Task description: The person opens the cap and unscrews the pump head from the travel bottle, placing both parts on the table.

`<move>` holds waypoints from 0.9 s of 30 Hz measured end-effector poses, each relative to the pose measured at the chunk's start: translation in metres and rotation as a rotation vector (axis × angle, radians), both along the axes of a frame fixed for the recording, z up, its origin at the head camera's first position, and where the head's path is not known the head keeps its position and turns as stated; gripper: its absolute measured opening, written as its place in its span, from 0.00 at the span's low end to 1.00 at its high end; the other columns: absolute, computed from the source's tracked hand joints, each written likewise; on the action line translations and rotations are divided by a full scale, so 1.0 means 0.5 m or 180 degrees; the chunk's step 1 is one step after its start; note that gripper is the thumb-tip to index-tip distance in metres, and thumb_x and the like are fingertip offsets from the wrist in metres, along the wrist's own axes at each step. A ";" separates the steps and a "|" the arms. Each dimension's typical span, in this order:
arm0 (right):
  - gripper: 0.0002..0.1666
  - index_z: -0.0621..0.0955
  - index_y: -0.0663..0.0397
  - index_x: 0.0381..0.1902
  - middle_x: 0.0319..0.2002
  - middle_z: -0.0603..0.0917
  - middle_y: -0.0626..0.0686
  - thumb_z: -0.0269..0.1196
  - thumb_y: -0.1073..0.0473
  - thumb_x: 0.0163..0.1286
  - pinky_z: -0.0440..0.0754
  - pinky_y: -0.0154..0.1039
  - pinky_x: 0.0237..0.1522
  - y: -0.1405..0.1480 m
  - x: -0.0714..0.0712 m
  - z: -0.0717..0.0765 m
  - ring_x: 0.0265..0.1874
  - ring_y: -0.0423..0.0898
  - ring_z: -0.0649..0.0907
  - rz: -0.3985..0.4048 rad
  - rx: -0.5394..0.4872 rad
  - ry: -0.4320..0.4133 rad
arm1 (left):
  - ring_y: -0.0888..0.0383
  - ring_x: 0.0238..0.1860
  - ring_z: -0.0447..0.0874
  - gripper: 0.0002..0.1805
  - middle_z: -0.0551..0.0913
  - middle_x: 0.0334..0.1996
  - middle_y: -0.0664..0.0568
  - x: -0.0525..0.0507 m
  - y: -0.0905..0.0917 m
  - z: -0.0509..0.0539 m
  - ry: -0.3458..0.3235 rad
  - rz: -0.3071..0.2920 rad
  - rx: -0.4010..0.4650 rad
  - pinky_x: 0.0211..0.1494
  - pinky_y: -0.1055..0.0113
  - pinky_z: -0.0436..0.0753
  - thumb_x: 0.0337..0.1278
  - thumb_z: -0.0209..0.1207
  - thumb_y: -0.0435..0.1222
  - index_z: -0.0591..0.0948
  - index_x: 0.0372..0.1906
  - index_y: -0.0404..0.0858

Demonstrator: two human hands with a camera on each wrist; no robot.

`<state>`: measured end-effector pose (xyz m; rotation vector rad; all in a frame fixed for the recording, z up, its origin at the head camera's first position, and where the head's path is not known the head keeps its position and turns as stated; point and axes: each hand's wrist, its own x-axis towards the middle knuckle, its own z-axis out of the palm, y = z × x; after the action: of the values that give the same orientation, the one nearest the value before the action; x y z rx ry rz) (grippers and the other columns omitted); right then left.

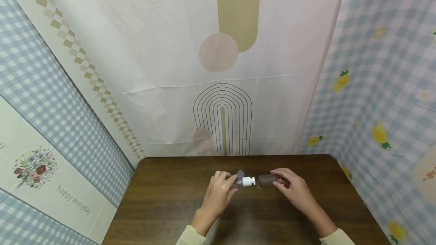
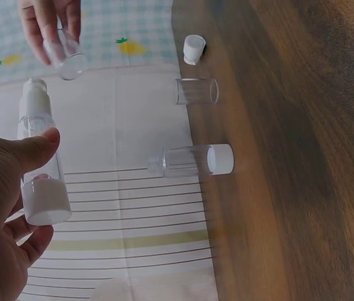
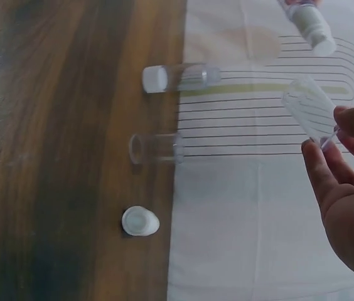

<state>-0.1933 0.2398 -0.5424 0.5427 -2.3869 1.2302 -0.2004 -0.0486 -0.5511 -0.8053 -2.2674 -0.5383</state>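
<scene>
Left hand, head view: the left hand is holding the pump bottle, the clear body lying between curled fingers and thumb, the white nozzle pointing toward the other hand.
Right hand, head view: the right hand is pinching a clear cap between thumb and fingertips, keeping it near the pump bottle's nozzle, apart from it.
Table, head view: the wooden table is stretching beneath the pump bottle; a small round clear piece is showing just beyond it.
Writing, head view: "happy everyday" is running along the side cloth, well left of the pump bottle, near a printed bouquet.
Pump bottle, left wrist view: the thumb is crossing its clear middle, fingers curling behind; its white base is showing below the thumb. Right of it in this view, a second bottle, a second clear cap and a white pump head are sitting in a row.
Clear cap, right wrist view: thumb and fingers are gripping one end, the other end facing the pump bottle.
</scene>
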 end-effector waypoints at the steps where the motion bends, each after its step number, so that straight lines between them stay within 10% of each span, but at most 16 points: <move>1: 0.22 0.87 0.56 0.50 0.47 0.87 0.53 0.75 0.73 0.57 0.86 0.29 0.39 0.001 -0.001 -0.005 0.41 0.39 0.86 -0.0057 0.0145 0.0046 | 0.54 0.43 0.79 0.26 0.84 0.41 0.53 0.000 0.000 0.000 -0.0004 -0.0003 -0.0003 0.40 0.62 0.77 0.43 0.80 0.41 0.88 0.52 0.41; 27: 0.29 0.87 0.57 0.47 0.44 0.84 0.50 0.82 0.72 0.43 0.86 0.42 0.41 -0.025 -0.017 -0.128 0.41 0.46 0.85 -0.0173 0.1556 0.0814 | 0.54 0.43 0.79 0.25 0.84 0.41 0.52 0.003 0.003 0.000 -0.0072 0.0021 -0.0016 0.40 0.62 0.78 0.45 0.79 0.42 0.88 0.51 0.40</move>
<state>-0.2020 0.2272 -0.6064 0.7226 -2.4516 0.5063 -0.1990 -0.0470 -0.5509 -0.7977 -2.2922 -0.5416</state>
